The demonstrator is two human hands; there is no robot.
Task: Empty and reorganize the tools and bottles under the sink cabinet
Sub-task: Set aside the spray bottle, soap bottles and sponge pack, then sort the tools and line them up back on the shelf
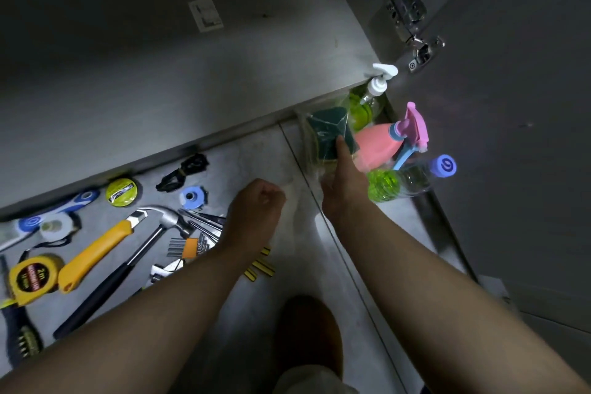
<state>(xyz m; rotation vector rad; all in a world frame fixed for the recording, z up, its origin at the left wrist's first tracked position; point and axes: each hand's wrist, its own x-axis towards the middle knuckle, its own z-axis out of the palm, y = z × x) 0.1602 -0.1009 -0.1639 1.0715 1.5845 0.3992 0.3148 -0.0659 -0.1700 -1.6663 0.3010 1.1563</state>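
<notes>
My right hand [343, 184] grips a clear plastic pack of dark green scouring sponges [327, 134] at the cabinet's open corner. Beside the pack stand a pink spray bottle [379, 145], a green pump bottle with a white pump [367, 102] and a clear bottle of green liquid with a blue cap [403, 181]. My left hand [256, 211] hovers as a closed fist with nothing in it, just right of the tools on the floor. Among them lie a hammer [166, 221], a yellow utility knife [96, 253] and a yellow tape measure [32, 277].
More tools cover the floor at left: green tape roll [121, 192], blue tape roll [192, 197], hex keys [188, 246], pliers [204, 222], a black cord [184, 171], a wire brush [22, 336]. An open cabinet door [511, 137] with a hinge [412, 32] stands at right. My knee [307, 336] is below.
</notes>
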